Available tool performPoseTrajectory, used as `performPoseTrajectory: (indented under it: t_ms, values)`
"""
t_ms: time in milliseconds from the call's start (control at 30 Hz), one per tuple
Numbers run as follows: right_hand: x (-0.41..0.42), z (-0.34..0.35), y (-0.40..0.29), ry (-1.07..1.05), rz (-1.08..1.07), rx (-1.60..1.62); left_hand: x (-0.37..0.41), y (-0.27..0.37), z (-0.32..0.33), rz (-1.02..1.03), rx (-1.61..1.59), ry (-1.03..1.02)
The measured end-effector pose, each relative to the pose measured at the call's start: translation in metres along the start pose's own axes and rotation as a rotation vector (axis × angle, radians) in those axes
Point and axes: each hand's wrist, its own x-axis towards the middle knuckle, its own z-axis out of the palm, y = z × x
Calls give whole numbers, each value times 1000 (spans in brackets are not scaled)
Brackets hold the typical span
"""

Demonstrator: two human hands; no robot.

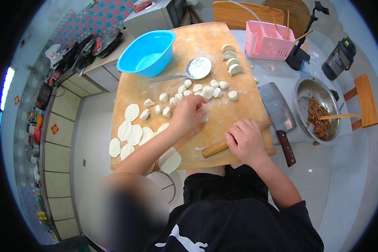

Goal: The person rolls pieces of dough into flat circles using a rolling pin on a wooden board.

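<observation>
My right hand point(246, 140) is closed over a wooden rolling pin point(214, 149) near the front right of a floured wooden board point(201, 36). My left hand point(189, 113) is over the middle of the board, fingers curled down beside small dough pieces point(180, 96). A pale, blurred patch shows below its fingertips; whether it is dough in the grasp cannot be told. Flat round dough wrappers point(134, 134) overlap at the left, partly behind my left forearm. One larger wrapper point(170, 160) overhangs the front edge. Several folded dumplings point(230, 56) stand in a row at the far right.
A blue plastic basin point(146, 53) and a metal ladle of flour point(199, 67) sit at the back. Right of the board lie a cleaver point(278, 107), a steel bowl of filling point(318, 110) with chopsticks, a pink utensil basket point(267, 41) and a dark bottle point(338, 59).
</observation>
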Motion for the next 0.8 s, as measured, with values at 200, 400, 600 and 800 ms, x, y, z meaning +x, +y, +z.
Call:
performPoseTrajectory:
  t_ms: [200, 400, 600, 800]
  values:
    - [8, 2, -5, -74, 127, -122, -36, 34, 14, -39, -165, -177]
    - [56, 28, 5, -161, 172, -379, -26, 30, 1, -184, -257, -251]
    - [63, 37, 16, -165, 111, -318, -11, 36, -6, -120, -83, -363]
    - [-1, -6, -20, -278, 151, -247, -28, 25, -10, -127, -32, -333]
